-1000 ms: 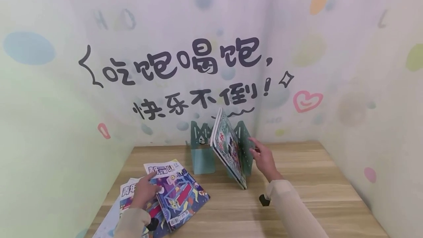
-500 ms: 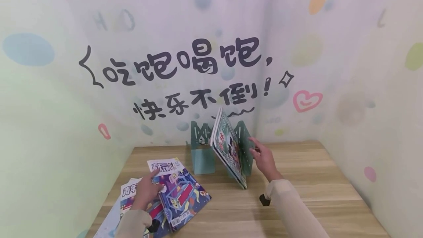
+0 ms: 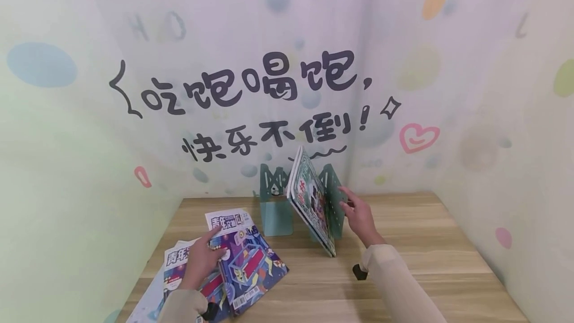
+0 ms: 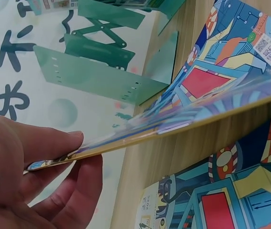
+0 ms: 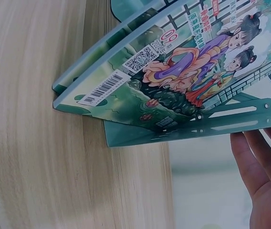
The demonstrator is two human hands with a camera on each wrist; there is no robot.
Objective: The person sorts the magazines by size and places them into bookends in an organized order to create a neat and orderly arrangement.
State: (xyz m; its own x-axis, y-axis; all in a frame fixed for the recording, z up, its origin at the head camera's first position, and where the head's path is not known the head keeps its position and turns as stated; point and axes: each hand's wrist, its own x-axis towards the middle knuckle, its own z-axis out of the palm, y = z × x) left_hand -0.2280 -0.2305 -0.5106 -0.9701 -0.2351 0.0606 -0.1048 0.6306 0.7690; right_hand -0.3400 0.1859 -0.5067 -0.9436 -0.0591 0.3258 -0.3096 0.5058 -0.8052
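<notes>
A purple-blue illustrated magazine [image 3: 253, 258] is pinched along its edge between the thumb and fingers of my left hand [image 3: 202, 258]. In the left wrist view the held magazine [image 4: 173, 126] is seen nearly edge-on, raised over another. My right hand [image 3: 360, 218] holds the right end plate of a green expandable metal bookend [image 5: 149, 138], several fingertips against the plate's outer face and a bit of a digit showing on its inner side. Between the end plates, thin green-covered magazines [image 3: 311, 201] stand leaning left; their cover [image 5: 187, 81] shows a barcode and two drawn figures.
More purple magazines [image 3: 172, 268] lie fanned under my left forearm, on top of a pale sheet [image 3: 148, 295]. The bookend's left end plate [image 3: 276, 218] stands apart from the leaning magazines. Behind the wooden table [image 3: 403, 238] hangs a printed wall cloth [image 3: 251, 24].
My left hand has carried the purple magazine slightly right and toward the back of the table. My right hand, the bookend and the standing magazines stay in place.
</notes>
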